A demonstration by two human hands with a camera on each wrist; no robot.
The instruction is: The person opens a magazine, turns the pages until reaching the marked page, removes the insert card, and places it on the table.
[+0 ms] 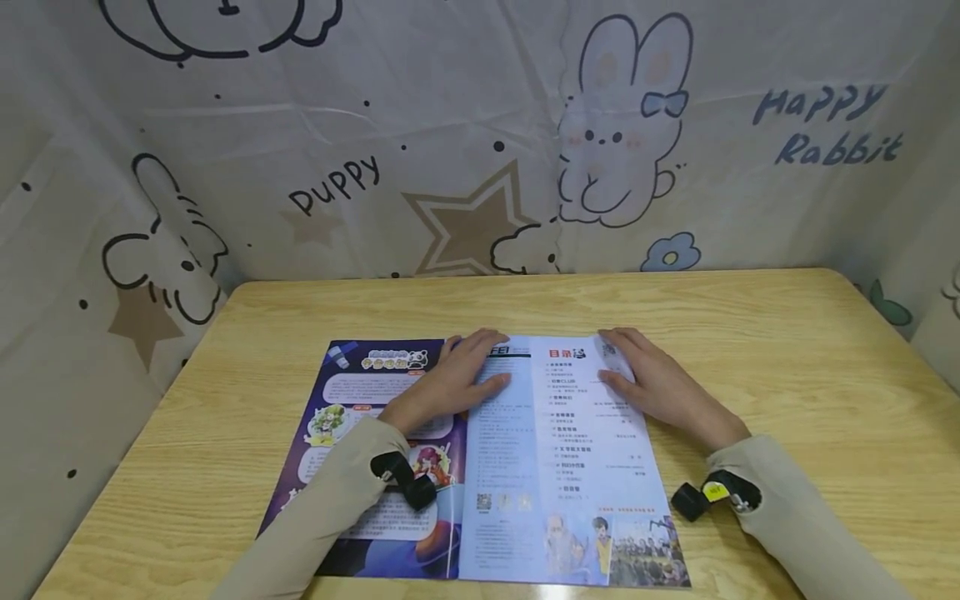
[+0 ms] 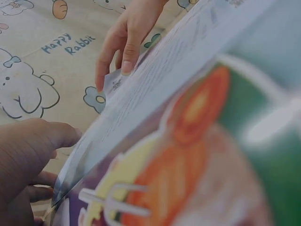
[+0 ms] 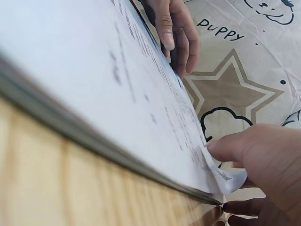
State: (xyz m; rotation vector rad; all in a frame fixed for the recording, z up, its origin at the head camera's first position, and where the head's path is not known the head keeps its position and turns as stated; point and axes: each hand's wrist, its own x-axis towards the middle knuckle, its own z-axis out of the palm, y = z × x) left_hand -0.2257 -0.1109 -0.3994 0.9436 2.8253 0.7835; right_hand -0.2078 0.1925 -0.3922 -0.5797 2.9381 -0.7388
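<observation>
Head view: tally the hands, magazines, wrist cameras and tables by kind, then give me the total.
Hands: 2 (left hand, right hand)
Magazine: 1
Wrist cameras: 2 (left camera, right camera)
Table: 1
Total: 6

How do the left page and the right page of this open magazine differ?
The left page has a dark purple-blue background; the right page is pale blue to white. The left page sets text in pale boxes, while the right page runs its text in columns above pictures along the bottom. The right page's top outer corner curls at the right hand; the left page's looks flat. Both carry print and pictures.
</observation>
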